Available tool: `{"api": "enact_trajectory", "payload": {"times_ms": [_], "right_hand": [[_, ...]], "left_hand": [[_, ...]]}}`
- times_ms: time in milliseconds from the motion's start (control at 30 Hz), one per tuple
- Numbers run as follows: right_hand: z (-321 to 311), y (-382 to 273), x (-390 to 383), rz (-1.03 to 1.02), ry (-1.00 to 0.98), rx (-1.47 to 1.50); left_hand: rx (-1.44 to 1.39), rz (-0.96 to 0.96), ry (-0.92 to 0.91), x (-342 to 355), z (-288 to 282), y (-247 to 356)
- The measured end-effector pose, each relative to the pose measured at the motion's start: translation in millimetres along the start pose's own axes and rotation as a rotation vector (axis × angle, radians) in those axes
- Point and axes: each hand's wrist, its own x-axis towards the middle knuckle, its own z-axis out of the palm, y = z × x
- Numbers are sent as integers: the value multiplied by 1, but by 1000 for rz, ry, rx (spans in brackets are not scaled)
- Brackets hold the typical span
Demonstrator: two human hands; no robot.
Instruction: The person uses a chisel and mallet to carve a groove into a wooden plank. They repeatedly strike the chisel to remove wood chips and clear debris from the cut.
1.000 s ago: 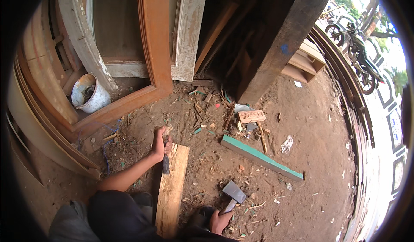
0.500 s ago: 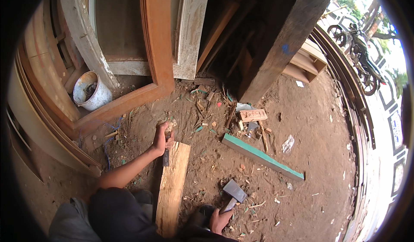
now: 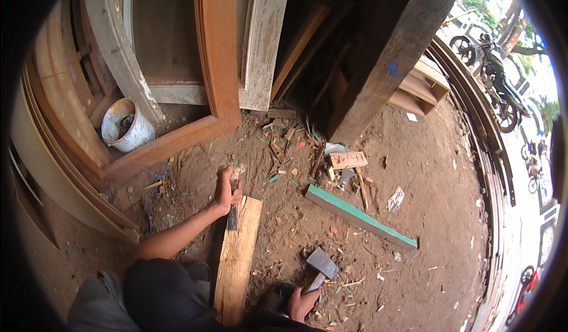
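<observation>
Plainly, the pale wooden plank lies just to the right of and below our left hand; its long axis runs away from our body, leaning slightly right at the far end; we see the chisel pointing back toward us over the plank's far left edge, roughly along its length, though we cannot tell whether the tip touches; our left fingers are wrapped round the chisel, nearer the far end than our right hand, which grips the hammer by its handle, right of the plank and apart from it; the plank is rough and streaky, the hammer head a dark, blocky metal; beyond, a green-topped beam lies aslant on brown, chip-strewn earth.
</observation>
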Motion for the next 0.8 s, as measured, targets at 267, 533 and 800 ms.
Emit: {"api": "enact_trajectory", "payload": {"times_ms": [267,533,800], "right_hand": [[-2,-6,-3,-13,20,-51],[-1,-2,-1,0,2,-18],[3,2,1,3,3,-35]], "left_hand": [[-160,110,-164,17,4,42],[-17,-49,37,21,-12,14],[-29,80,-209,9,1,26]]}}
